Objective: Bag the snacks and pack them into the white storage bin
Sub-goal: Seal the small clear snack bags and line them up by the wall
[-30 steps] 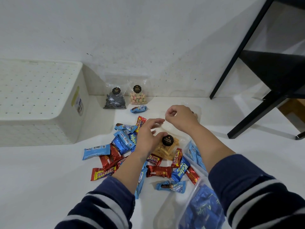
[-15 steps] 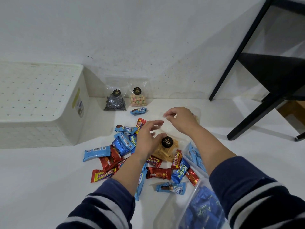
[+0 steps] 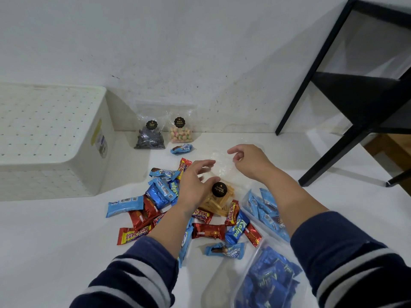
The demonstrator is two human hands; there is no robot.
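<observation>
Over the pile of wrapped snacks point(image 3: 169, 203), our left hand point(image 3: 193, 185) curls on a clear bag of yellow sticks point(image 3: 219, 202); right hand point(image 3: 249, 162) hovers loose, fingers half-curled, holding nothing. White bin point(image 3: 53, 138) sits far left.

A black frame point(image 3: 329, 70) with a dark shelf point(image 3: 355, 90) stands at the right on the white counter point(image 3: 55, 241), against a white wall point(image 3: 178, 41).
</observation>
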